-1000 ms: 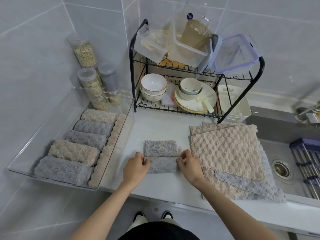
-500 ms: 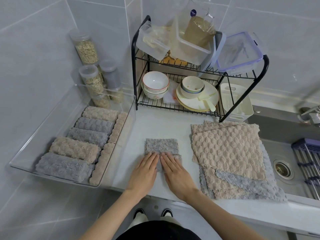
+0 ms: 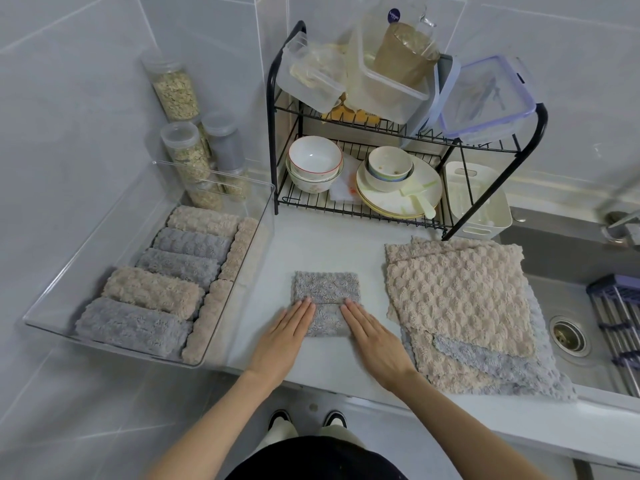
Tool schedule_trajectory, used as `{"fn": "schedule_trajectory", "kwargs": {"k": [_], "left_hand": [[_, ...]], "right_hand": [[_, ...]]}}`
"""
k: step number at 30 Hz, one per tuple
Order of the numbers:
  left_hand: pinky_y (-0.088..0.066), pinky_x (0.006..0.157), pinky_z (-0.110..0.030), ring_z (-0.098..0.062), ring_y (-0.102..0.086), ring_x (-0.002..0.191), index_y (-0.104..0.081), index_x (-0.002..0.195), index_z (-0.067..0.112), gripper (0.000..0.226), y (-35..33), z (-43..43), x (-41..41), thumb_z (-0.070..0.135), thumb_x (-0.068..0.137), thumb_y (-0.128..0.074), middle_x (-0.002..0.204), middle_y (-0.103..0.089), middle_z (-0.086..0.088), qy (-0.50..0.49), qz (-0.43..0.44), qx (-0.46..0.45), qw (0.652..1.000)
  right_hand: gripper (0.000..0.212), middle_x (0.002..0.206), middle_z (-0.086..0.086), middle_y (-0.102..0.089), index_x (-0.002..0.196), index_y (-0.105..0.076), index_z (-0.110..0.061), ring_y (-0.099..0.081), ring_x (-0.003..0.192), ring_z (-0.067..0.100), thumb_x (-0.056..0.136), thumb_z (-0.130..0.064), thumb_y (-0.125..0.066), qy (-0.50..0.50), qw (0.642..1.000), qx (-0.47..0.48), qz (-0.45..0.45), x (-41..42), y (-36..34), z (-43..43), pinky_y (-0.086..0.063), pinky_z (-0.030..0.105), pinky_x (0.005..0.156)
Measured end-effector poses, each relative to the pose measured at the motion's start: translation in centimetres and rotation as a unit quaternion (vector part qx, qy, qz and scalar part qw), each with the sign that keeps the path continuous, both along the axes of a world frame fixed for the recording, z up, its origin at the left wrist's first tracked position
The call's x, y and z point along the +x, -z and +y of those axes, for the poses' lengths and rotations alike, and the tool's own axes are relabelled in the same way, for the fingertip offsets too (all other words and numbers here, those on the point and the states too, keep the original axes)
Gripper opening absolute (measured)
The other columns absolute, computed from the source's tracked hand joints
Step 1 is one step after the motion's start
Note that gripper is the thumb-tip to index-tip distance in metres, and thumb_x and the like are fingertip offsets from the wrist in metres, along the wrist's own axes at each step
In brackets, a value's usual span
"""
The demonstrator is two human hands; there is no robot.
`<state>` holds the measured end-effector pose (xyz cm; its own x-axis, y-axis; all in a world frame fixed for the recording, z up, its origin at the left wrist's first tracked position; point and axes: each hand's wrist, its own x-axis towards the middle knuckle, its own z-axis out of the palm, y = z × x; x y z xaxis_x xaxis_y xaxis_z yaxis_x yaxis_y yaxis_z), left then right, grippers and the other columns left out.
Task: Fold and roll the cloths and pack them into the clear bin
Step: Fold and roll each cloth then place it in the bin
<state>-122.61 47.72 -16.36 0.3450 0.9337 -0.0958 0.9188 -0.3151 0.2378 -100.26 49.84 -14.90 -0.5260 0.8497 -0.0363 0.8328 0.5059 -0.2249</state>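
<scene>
Pale grey counter point(image 3: 329, 244) is seen from above, set in a tiled corner, with a steel sink point(image 3: 554, 268) let into its right end. A black wire dish rack point(image 3: 273, 133) is placed at the back, loaded with bowls, plates and plastic boxes.

A clear bin point(image 3: 100, 251) is set at the left end of the counter. Seven rolled cloths point(image 3: 180, 268) are packed inside: five are laid side by side in a row, beige and grey mixed, and two beige ones are tucked end to end along the right wall.

A pile of flat cloths point(image 3: 457, 299), beige on top with grey beneath, is spread at the right, beside the sink.

Between bin and pile, near the front edge, a small grey cloth point(image 3: 325, 289) is laid in a folded rectangle, its near part doubled over.

The left hand point(image 3: 280, 337) and right hand point(image 3: 377, 337) are pressed flat on the near part of this cloth, one at each side. The fingers point(image 3: 301, 310) of both hands are held straight and close together, with nothing gripped, and their tips are placed at the fold line.
</scene>
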Motion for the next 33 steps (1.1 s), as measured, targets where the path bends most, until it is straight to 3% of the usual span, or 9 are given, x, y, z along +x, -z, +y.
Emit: {"fn": "schedule_trajectory", "kwargs": {"k": [4, 7, 9, 12, 17, 21, 26, 30, 33], "left_hand": [[-0.002, 0.116, -0.023, -0.016, -0.037, 0.136, -0.024, 0.146, 0.006, 0.057, -0.4, 0.9, -0.5, 0.001, 0.089, -0.028, 0.15, -0.026, -0.001, -0.013, -0.064, 0.004, 0.998], [-0.026, 0.11, -0.021, -0.015, -0.034, 0.136, -0.024, 0.148, 0.017, 0.048, -1.2, 1.0, -0.8, 0.013, 0.101, -0.033, 0.152, -0.027, 0.004, -0.068, -0.162, -0.052, 0.983], [-0.038, 0.098, -0.024, -0.015, -0.047, 0.123, -0.035, 0.141, 0.017, 0.04, -2.1, 1.2, -0.9, 0.02, 0.101, -0.036, 0.142, -0.042, 0.0, -0.106, -0.212, -0.08, 0.968], [-0.039, 0.088, -0.02, -0.012, -0.053, 0.109, -0.044, 0.133, 0.015, 0.034, -2.6, 1.8, -1.0, 0.025, 0.1, -0.039, 0.125, -0.053, 0.002, -0.123, -0.258, -0.107, 0.952], [-0.032, 0.055, -0.023, -0.013, -0.048, 0.061, -0.05, 0.098, 0.01, 0.02, -3.1, 2.8, -0.4, 0.029, 0.099, -0.043, 0.071, -0.052, -0.002, -0.208, -0.295, -0.13, 0.924], [-0.029, 0.06, -0.027, -0.025, -0.053, 0.077, -0.051, 0.088, 0.008, 0.022, -2.6, 4.4, 0.0, 0.028, 0.097, -0.047, 0.088, -0.055, -0.013, -0.276, -0.274, -0.122, 0.913], [-0.039, 0.066, -0.03, -0.027, -0.059, 0.085, -0.053, 0.09, 0.01, 0.03, -2.3, 5.5, 0.2, 0.04, 0.093, -0.051, 0.097, -0.055, -0.009, -0.347, -0.251, -0.137, 0.893], [-0.041, 0.069, -0.03, -0.026, -0.06, 0.094, -0.052, 0.103, 0.006, 0.031, -2.4, 5.6, 0.3, 0.036, 0.094, -0.05, 0.095, -0.062, -0.006, -0.352, -0.247, -0.175, 0.886], [-0.044, 0.076, -0.038, -0.035, -0.059, 0.098, -0.057, 0.099, -0.002, 0.036, -2.6, 6.1, 0.6, 0.032, 0.096, -0.047, 0.1, -0.064, -0.021, -0.343, -0.209, -0.189, 0.896]], "right_hand": [[0.05, 0.155, -0.002, -0.028, 0.146, -0.031, -0.012, -0.03, 0.141, 0.014, 0.097, -0.012, -0.043, -0.001, 0.997, -0.056, 0.046, -0.1, -1.2, 1.2, -0.036, 0.033, 0.111], [0.044, 0.144, -0.007, -0.045, 0.137, -0.042, -0.018, -0.059, 0.111, 0.017, 0.093, -0.018, -0.046, 0.034, 0.99, -0.102, 0.096, 0.3, -2.5, 2.0, -0.05, 0.032, 0.088], [0.041, 0.132, -0.004, -0.056, 0.129, -0.053, -0.019, -0.059, 0.083, 0.01, 0.087, -0.019, -0.051, 0.058, 0.98, -0.128, 0.142, 0.3, -2.8, 2.6, -0.049, 0.028, 0.082], [0.034, 0.1, -0.003, -0.063, 0.119, -0.062, -0.018, -0.051, 0.07, 0.002, 0.086, -0.017, -0.055, 0.12, 0.96, -0.165, 0.194, 0.1, -3.5, 3.3, -0.041, 0.012, 0.069], [0.025, 0.071, -0.002, -0.055, 0.119, -0.05, -0.014, -0.044, 0.057, 0.009, 0.094, -0.02, -0.051, 0.239, 0.899, -0.281, 0.235, -0.1, -4.1, 4.3, -0.033, 0.011, 0.044], [0.028, 0.101, 0.008, -0.065, 0.119, -0.05, -0.011, -0.061, 0.086, 0.022, 0.095, -0.025, -0.05, 0.301, 0.892, -0.255, 0.222, -1.4, -3.4, 5.3, -0.048, 0.028, 0.072], [0.033, 0.118, 0.012, -0.054, 0.119, -0.054, -0.006, -0.057, 0.103, 0.031, 0.094, -0.027, -0.048, 0.351, 0.893, -0.223, 0.172, -2.5, -2.6, 5.9, -0.045, 0.035, 0.089], [0.034, 0.094, 0.012, -0.051, 0.064, -0.049, -0.016, -0.049, 0.092, 0.027, 0.093, -0.033, -0.046, 0.358, 0.881, -0.273, 0.143, -2.1, -1.9, 6.7, -0.038, 0.031, 0.079], [0.042, 0.097, 0.014, -0.053, 0.056, -0.037, -0.019, -0.046, 0.115, 0.032, 0.095, -0.034, -0.043, 0.362, 0.878, -0.295, 0.105, -2.1, -2.4, 7.1, -0.032, 0.036, 0.103]]}}
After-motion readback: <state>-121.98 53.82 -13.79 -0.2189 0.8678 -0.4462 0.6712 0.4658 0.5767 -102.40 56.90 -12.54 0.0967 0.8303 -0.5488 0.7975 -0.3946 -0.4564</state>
